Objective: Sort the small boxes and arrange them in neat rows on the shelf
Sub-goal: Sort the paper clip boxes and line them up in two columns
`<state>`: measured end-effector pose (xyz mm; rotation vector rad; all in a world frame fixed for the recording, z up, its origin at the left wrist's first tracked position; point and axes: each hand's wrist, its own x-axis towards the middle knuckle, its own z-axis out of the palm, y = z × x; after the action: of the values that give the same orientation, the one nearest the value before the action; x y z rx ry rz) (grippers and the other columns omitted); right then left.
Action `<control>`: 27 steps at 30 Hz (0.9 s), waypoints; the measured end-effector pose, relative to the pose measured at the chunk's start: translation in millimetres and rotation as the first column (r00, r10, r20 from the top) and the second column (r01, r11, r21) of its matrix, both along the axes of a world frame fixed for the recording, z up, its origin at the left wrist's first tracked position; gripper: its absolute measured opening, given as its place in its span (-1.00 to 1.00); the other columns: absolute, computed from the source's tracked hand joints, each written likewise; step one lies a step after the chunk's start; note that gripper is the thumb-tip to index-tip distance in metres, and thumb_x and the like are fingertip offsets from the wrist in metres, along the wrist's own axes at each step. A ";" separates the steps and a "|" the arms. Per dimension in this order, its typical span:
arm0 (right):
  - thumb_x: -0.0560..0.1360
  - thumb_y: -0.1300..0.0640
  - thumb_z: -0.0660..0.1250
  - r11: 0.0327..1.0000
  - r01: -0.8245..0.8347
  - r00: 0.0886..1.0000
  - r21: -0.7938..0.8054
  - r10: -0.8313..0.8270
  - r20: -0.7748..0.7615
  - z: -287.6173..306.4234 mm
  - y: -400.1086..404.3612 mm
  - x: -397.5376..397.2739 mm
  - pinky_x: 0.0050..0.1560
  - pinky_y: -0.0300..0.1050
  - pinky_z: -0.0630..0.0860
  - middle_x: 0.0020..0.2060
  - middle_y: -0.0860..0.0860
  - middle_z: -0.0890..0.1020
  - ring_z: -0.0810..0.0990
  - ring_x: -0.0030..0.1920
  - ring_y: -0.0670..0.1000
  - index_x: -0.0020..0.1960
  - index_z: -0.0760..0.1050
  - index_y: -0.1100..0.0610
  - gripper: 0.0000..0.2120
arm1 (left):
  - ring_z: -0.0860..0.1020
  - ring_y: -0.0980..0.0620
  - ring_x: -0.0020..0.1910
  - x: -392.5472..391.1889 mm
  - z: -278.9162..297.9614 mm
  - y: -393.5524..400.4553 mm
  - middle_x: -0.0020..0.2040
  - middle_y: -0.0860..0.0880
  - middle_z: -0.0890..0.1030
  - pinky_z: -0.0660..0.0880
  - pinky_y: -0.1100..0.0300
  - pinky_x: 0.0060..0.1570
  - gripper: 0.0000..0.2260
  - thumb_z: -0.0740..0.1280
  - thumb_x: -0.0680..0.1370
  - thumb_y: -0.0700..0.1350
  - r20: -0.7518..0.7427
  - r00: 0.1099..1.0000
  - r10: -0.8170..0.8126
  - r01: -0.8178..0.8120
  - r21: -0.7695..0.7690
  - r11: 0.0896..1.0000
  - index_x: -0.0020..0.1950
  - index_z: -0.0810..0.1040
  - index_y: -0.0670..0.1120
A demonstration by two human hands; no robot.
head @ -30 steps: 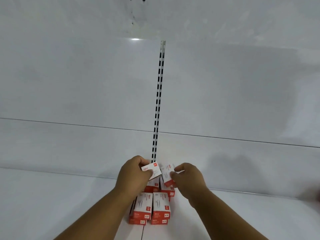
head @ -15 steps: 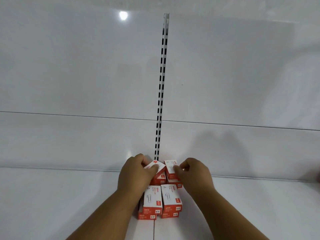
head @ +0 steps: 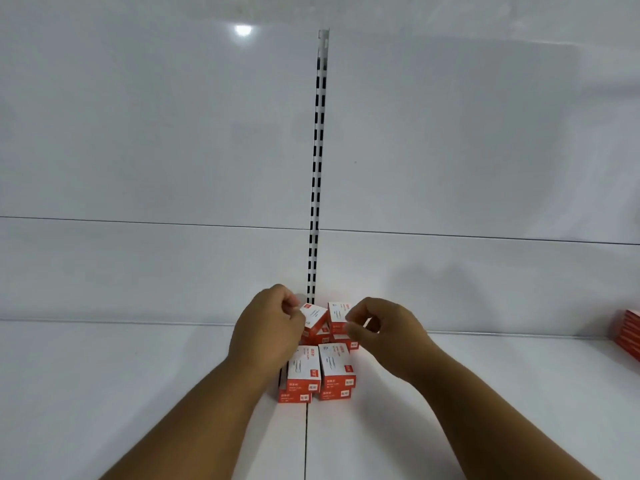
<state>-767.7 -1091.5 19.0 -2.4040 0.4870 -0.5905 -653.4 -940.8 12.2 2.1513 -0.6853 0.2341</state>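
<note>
Red boxes (head: 317, 362), left hand (head: 266, 336) hiding some

Left hand (head: 268, 332) covers the left side of the tilted top rear box (head: 314, 317) and part of the front left stack (head: 300, 374), so whether its fingers actually grip the box cannot be told. Lower rear boxes (head: 341, 337) show only as slivers between the hands; their count is unclear, and the print on every box is too small to read. Red stack (head: 630, 336) at far right is cut off by the frame edge, item type unknown; both forearms run out of the bottom edge.
</note>
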 end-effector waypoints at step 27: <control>0.34 0.42 0.51 0.562 -0.284 0.953 0.777 0.073 0.295 -7.6 2.5 -63.0 -0.10 0.02 0.64 0.04 0.20 0.65 0.67 -0.09 0.23 0.30 0.38 0.09 -0.37 | 0.46 0.31 -0.05 -48.9 5.5 28.2 0.04 0.28 0.42 0.53 0.40 -0.30 -0.35 0.60 0.36 -0.06 -0.115 0.918 -0.380 0.377 -0.046 0.925 0.21 0.25 0.29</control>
<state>-830.7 -1089.0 11.4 -1.4324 0.2986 -0.4087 -702.3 -912.6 17.7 1.9443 -1.0028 -0.0965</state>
